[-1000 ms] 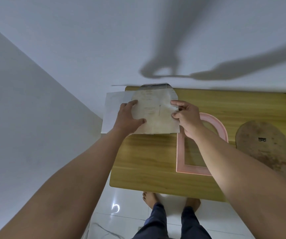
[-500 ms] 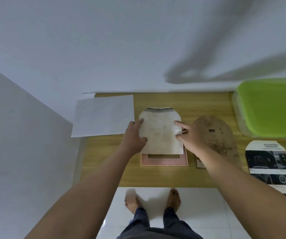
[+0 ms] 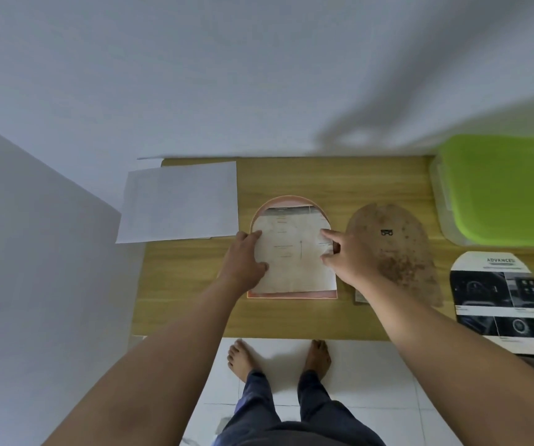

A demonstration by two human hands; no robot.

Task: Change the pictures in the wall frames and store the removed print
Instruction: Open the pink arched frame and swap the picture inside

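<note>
A pink arched frame [image 3: 291, 295] lies flat on the wooden table [image 3: 323, 178]. An arched beige print [image 3: 291, 252] lies on top of the frame, inside its outline. My left hand [image 3: 244, 257] holds the print's left edge. At the print's right edge, my right hand [image 3: 347, 257] pinches it with the index finger and thumb spread on top. The brown arched backing board [image 3: 394, 249] lies to the right of the frame. A second arched print with dark car pictures [image 3: 500, 300] lies further right.
A white sheet of paper [image 3: 178, 201] overhangs the table's back left corner. A clear box with a green lid [image 3: 500, 188] stands at the back right. White walls close in behind and to the left. My bare feet are on white floor tiles below the table's front edge.
Both hands have brought the beige print from the table's left end down onto the pink frame. My view has swung right, so the green-lidded box and the car print now show.
</note>
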